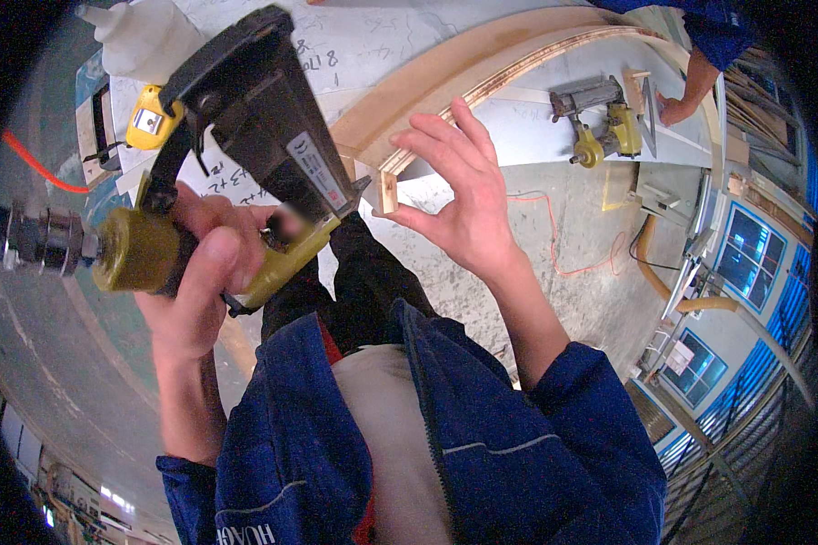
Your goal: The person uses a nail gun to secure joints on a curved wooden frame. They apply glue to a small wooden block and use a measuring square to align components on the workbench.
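Observation:
My left hand [214, 259] is wrapped round the handle of a black and olive-yellow air nail gun [277, 118], tilted in front of me. Its nose points right, close beside a small wood block [386, 193] at the near end of a curved wooden frame [527, 62]. I cannot tell whether nose and block touch. My right hand [463, 195] grips this end of the frame, thumb against the block and fingers stretched over the layered plywood edge. A metal air fitting [41, 241] sticks out from the gun's handle to the left.
On the white worktable lie a yellow tape measure [153, 118], a white squeeze bottle [145, 38] and, at right, a second nail gun [600, 118]. A co-worker's hand [686, 100] rests beside it. Orange hoses [41, 163] run at left and across the floor.

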Action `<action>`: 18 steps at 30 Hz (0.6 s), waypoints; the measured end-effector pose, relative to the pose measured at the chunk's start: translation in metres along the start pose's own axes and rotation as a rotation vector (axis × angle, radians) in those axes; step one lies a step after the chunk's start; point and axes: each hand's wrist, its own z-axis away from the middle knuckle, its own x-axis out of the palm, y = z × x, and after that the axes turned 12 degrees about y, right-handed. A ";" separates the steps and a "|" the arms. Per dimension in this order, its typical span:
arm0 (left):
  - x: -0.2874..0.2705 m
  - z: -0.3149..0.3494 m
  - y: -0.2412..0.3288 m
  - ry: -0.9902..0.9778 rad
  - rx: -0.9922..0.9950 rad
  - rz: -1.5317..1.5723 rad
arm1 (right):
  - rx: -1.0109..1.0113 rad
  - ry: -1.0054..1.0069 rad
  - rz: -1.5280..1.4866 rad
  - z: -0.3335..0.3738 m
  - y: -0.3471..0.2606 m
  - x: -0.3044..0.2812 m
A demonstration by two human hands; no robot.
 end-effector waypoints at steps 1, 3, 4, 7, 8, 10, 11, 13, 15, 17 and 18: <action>-0.001 0.003 0.000 0.029 0.008 -0.028 | -0.001 -0.003 -0.006 0.000 0.001 0.000; -0.005 0.014 0.001 0.089 0.027 -0.086 | -0.001 -0.009 -0.014 0.000 0.001 0.000; -0.011 0.020 0.001 0.091 0.046 -0.089 | 0.007 -0.002 -0.013 0.002 0.000 0.000; -0.038 0.046 0.001 0.188 0.034 -0.069 | 0.056 0.110 -0.071 0.012 -0.002 0.006; -0.045 0.056 0.003 0.276 -0.023 -0.033 | 0.082 0.167 -0.094 0.017 -0.005 0.008; -0.054 0.065 0.004 0.326 0.018 0.099 | 0.156 0.304 -0.125 0.030 -0.013 0.010; -0.056 0.069 0.007 0.445 -0.002 0.170 | 0.216 0.370 -0.187 0.039 -0.016 0.015; -0.058 0.073 0.011 0.591 -0.020 0.282 | 0.289 0.414 -0.319 0.054 -0.014 0.032; -0.071 0.075 0.007 0.550 -0.027 0.424 | 0.282 0.415 -0.416 0.061 -0.011 0.050; -0.080 0.077 0.005 0.596 -0.052 0.440 | 0.339 0.425 -0.427 0.063 -0.012 0.058; -0.084 0.077 0.006 0.589 -0.078 0.456 | 0.374 0.440 -0.448 0.063 -0.010 0.064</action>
